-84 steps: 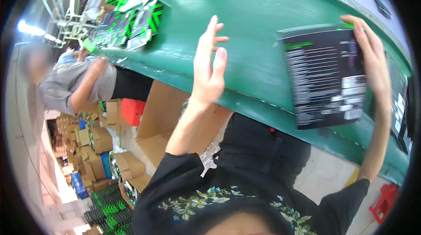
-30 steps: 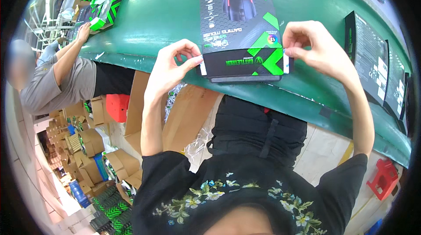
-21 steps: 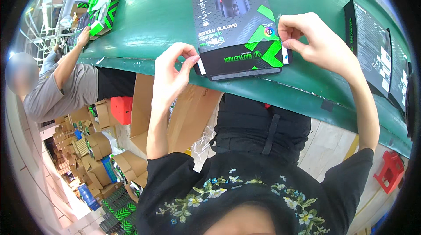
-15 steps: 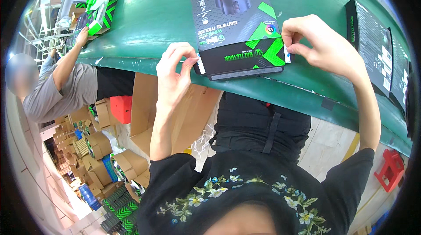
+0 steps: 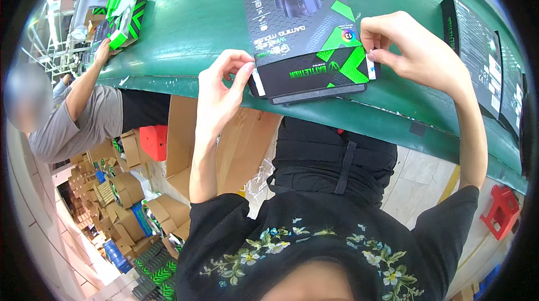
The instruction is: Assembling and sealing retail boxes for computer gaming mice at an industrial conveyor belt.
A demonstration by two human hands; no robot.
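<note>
The box rests on the green table, end panel toward the person. The left hand and right hand pinch opposite front corners, thumb against finger, apparently for even control. Other boxes sit apart rightward, likely preserving working room.

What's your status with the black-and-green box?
Left fingers, right fingers at opposite near corners of box. Box lying on green table. Dark boxes off to right, apart.

We wear a black short-sleeved top, its embroidered flowers at five and six o'clock, and black trousers.
</note>
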